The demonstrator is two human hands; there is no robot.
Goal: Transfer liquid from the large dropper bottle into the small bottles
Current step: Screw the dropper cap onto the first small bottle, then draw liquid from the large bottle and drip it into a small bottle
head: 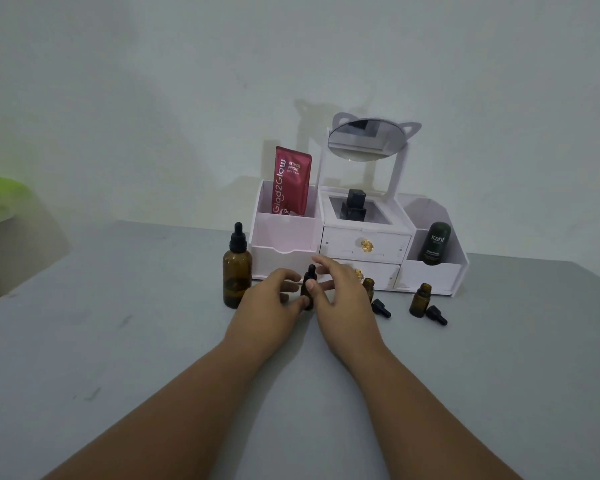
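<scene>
both hands are meeting at a capped small amber bottle [308,289] right of the large dropper bottle [237,268]; left hand [271,296] grip is holding it, right hand [340,289] grip is spreading wide, thumb touching.

A grey desk [118,341] carries, along its far edge, a white organizer [284,237], a large amber dropper bottle [237,271], three small bottles [420,299] and two loose dropper caps [437,315].

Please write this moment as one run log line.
left hand: holds capped small bottle | right hand: open at its cap | big bottle: capped, upright | two small bottles: uncapped
</scene>
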